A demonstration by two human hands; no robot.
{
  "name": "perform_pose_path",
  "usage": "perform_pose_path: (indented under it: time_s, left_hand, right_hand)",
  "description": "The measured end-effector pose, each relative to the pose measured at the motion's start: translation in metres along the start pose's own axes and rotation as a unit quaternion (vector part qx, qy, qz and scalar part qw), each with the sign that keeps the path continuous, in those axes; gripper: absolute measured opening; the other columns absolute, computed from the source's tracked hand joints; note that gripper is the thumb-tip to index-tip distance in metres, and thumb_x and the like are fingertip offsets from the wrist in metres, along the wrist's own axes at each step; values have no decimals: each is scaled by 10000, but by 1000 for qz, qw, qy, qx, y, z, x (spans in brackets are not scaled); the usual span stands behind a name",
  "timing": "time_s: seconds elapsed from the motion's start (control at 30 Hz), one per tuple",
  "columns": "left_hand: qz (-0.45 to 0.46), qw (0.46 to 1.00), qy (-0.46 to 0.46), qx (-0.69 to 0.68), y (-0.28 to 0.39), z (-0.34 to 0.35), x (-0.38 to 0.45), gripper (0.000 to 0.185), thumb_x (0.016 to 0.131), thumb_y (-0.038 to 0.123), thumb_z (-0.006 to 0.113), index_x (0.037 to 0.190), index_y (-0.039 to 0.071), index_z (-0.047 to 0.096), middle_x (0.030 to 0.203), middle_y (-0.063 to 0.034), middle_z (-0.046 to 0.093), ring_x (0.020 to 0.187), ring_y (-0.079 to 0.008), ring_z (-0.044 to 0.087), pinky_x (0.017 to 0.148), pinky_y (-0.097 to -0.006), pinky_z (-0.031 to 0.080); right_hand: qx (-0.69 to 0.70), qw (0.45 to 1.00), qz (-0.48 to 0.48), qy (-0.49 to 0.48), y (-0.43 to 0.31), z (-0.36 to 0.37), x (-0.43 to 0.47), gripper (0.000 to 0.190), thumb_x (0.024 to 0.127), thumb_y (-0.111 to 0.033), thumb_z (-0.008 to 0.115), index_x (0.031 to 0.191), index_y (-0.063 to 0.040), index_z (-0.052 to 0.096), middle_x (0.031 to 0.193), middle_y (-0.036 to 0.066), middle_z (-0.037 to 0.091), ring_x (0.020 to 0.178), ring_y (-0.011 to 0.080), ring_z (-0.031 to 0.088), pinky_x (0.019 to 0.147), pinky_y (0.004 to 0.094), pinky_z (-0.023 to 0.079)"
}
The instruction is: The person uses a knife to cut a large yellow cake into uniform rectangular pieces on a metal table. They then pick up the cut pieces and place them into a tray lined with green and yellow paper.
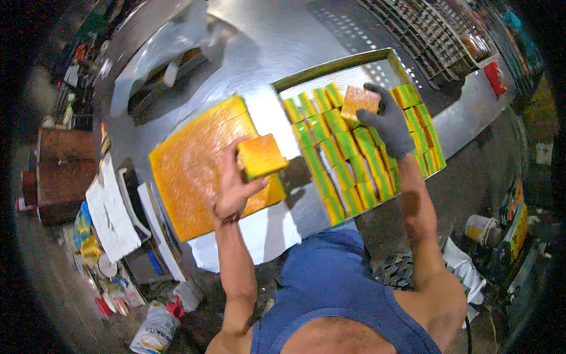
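My bare left hand (232, 190) grips a square piece of yellow layered cake (263, 155) between thumb and fingers. It is over a large slab of yellow cake with a browned top (190, 177), in which cut lines show. A dark glove covers my right hand (391, 126), whose thumb and fingers pinch another brown-topped cake piece (359, 101). That piece is above a shallow metal tray (331, 73). Inside the tray, green-and-yellow cake pieces (345, 141) stand on their cut sides in several rows. Bare tray floor shows along its far side.
A metal table (252, 62) carries slab and tray. White paper (269, 239) lies under the slab's near edge. At the far left of the table is a blurred metal container (168, 79). Racks (424, 40) stand at upper right; a white bucket (482, 228) sits lower right.
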State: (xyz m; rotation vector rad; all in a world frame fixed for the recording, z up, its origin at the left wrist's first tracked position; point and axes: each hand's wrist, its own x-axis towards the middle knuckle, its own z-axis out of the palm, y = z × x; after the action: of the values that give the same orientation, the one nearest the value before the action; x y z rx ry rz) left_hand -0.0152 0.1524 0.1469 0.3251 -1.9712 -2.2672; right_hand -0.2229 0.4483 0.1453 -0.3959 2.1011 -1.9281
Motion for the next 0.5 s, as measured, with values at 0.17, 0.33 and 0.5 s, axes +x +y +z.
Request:
perform_pose_path:
  time_s: [0.17,0.33,0.5]
  left_hand:
    - [240,888,-31,390,-16,128,180,792,678,31,810,1350,8,391,1241,-184,493,1199,-368,533,1018,-400,468]
    - [38,802,-89,590,-60,191,259,748,695,156,820,1314,-6,433,1265,-213,488,1175,-408,551,948,-537,463]
    - [-71,794,-170,580,-94,181,282,923,635,323,878,1366,1,415,1283,-215,481,1197,-409,554,960,-535,487]
  right_hand:
    - [-420,906,-20,-44,7,-63,105,697,786,-339,731,1384,-57,512,1236,197,653,1121,314,647,966,392,508]
    - [-515,821,90,-232,32,-53,171,727,755,-404,711,1375,-68,534,1246,249,641,1138,384,632,991,417,495]
    - [-539,773,46,-331,54,-55,199,801,682,-450,764,1359,-71,563,1154,241,681,1032,365,675,913,419,532]
